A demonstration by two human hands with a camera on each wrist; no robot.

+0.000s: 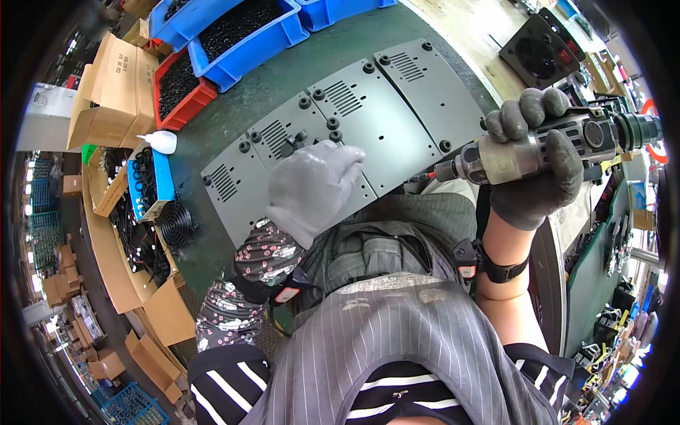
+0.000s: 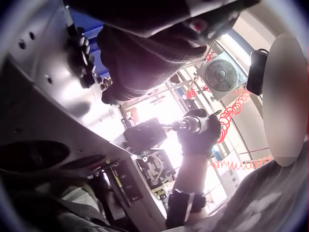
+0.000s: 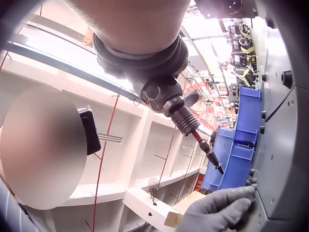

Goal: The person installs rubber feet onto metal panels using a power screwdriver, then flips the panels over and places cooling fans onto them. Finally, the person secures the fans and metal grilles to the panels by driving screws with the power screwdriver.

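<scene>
The right hand (image 1: 538, 195) had its gloved fingers curled firmly round a power screwdriver (image 1: 510, 156), which lay across the palm. Its long axis ran sideways, the bit (image 1: 428, 175) pointing out to the left of those fingers, over the near edge of the grey panels (image 1: 372, 131). The left hand (image 1: 315, 185) was above the panels, its gloved fingers bent; whether they pinched anything I cannot tell. Several black rubber feet (image 1: 319, 94) stood just beyond these fingers, others farther to their right. The panels lay side by side beneath them on the green worktop (image 1: 348, 44), each panel's length running away from the person. Farther beyond the left fingers sat a blue bin (image 1: 265, 58), with a red bin (image 1: 190, 108) to its left.
</scene>
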